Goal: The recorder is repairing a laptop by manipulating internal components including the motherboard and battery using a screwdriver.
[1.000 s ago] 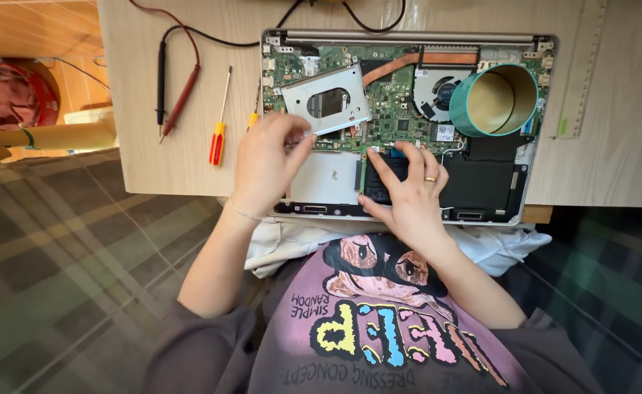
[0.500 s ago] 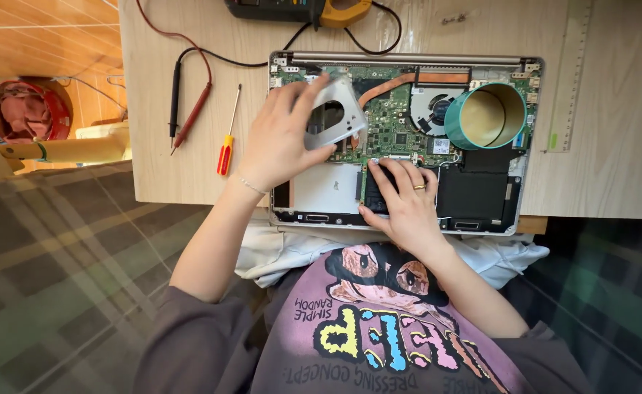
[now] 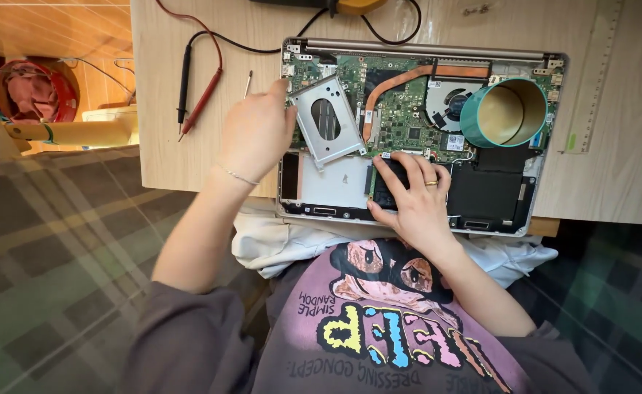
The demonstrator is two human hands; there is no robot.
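We pinch the silver metal bracket (image 3: 328,122) by its left edge with the fingers of our left hand (image 3: 254,135), holding it tilted above the open laptop (image 3: 510,197), while our right hand (image 3: 414,201) rests flat, fingers together, on the dark part below the green board (image 3: 401,120).

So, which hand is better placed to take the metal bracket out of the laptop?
The left hand: it already grips the bracket, tilted up off the laptop. The right hand lies flat on a black part, holding the laptop down.
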